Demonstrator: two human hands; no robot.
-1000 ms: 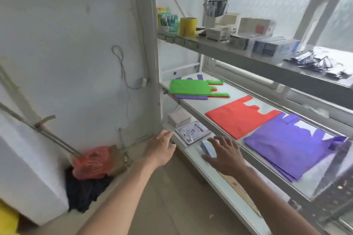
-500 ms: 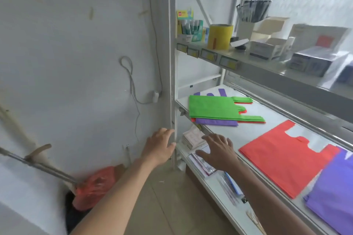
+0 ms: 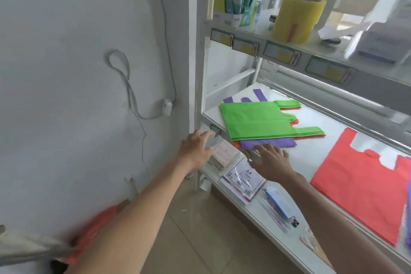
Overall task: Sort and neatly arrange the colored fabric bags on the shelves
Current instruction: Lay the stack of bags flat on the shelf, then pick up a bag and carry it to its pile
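Note:
A mixed pile lies at the left end of the middle shelf (image 3: 311, 153): green bags (image 3: 258, 120) on top, a purple bag (image 3: 266, 143) and red edges showing beneath. A separate stack of red bags (image 3: 364, 182) lies flat further right, and a purple stack peeks in at the right edge. My right hand (image 3: 272, 161) hovers with spread fingers just in front of the purple bag's near edge, touching nothing that I can see. My left hand (image 3: 196, 148) is stretched out, fingers loose, near the shelf's left front corner. Both hands hold nothing.
The lower shelf (image 3: 255, 213) carries a wrapped A4 paper pack (image 3: 243, 179), a paper block (image 3: 224, 154) and a blue booklet (image 3: 279, 203). The upper shelf holds a yellow tape roll (image 3: 295, 19) and boxes. A white wall with a cable stands left; a red plastic bag (image 3: 95, 229) lies on the floor.
The view has swung left and closer to the mixed pile. Both hands have moved forward and up from the lower shelf toward the pile's near edge.

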